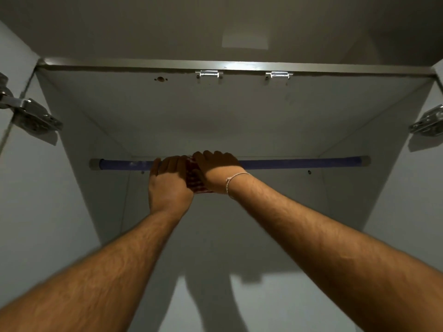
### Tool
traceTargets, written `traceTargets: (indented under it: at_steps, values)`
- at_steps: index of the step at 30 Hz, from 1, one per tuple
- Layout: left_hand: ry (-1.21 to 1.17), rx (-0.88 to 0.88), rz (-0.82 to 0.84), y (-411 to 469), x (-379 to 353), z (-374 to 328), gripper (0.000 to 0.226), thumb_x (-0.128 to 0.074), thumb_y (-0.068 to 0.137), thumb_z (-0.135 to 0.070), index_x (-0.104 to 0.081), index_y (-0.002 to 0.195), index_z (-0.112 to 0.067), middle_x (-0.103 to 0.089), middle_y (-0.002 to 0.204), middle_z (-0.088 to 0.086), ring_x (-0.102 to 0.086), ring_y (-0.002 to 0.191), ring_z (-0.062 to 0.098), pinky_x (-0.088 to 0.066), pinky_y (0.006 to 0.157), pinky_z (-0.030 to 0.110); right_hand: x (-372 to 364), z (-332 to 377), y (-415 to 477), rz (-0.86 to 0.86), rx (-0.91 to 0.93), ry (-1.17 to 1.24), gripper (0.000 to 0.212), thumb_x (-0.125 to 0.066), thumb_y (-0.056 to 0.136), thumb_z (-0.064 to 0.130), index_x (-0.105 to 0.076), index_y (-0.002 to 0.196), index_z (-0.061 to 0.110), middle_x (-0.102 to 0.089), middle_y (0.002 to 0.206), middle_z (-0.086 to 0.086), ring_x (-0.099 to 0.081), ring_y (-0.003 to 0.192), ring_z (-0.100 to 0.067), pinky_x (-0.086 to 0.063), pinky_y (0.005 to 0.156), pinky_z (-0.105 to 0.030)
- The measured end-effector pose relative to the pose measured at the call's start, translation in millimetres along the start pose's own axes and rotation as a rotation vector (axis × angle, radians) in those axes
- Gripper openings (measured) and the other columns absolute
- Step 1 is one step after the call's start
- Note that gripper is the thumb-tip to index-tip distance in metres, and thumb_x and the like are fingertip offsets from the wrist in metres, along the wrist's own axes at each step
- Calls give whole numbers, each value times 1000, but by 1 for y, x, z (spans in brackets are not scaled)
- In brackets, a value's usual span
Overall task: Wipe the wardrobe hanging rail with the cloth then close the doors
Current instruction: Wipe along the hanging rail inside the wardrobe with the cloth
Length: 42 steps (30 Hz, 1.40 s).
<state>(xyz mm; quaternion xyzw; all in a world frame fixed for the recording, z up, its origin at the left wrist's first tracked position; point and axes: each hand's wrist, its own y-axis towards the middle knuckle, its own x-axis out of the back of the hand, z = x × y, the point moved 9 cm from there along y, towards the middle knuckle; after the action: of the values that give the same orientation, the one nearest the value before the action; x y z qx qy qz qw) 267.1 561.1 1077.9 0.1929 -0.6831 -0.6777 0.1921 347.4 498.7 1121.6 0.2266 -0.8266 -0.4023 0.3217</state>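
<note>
A blue hanging rail (299,162) runs across the white wardrobe from side wall to side wall, high up near its top panel. A red and white checked cloth (194,178) is draped over the middle of the rail. My left hand (167,183) grips the cloth and rail from the left side, fingers curled over the top. Pressed close beside it, my right hand (217,171) holds the cloth on the rail too; a thin bracelet circles that wrist. Most of the cloth is hidden between the two hands.
Both doors stand open, with metal hinges at the left (28,113) and right (429,122) edges. Two small metal catches (208,74) sit under the wardrobe's top front edge. The ceiling shows above. The white back wall lies behind the rail.
</note>
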Motion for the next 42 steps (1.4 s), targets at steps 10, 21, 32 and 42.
traceTargets:
  at_steps: [10,21,32,42]
  values:
    - [25,-77,-51,-3,-1,1,62,-67,72,4,-63,133,-3,-69,117,16,-63,115,39,-28,113,52,-5,-43,-35,-197,42,-7,47,-50,107,42,-50,147,18,-66,132,-7,-64,111,-31,-49,90,-43]
    - [-11,5,11,-4,-5,4,69,-65,73,0,-58,140,-13,-66,130,13,-57,126,34,-24,109,51,10,-220,-146,-125,-282,-29,50,-61,102,47,-58,141,15,-66,125,-18,-64,109,-43,-50,95,-49]
    - [21,77,123,-4,-2,-4,64,-65,79,-7,-55,142,-15,-63,135,9,-53,130,30,-26,111,51,27,-286,-198,-102,-390,-54,54,-64,100,35,-59,140,-2,-66,122,-32,-65,106,-51,-52,96,-53]
    - [162,73,387,10,11,-16,53,-51,92,-24,-51,145,-17,-60,137,7,-54,127,30,-34,116,48,26,-235,-171,-46,-337,16,64,-52,103,51,-50,154,12,-61,138,-23,-58,123,-46,-46,107,-51]
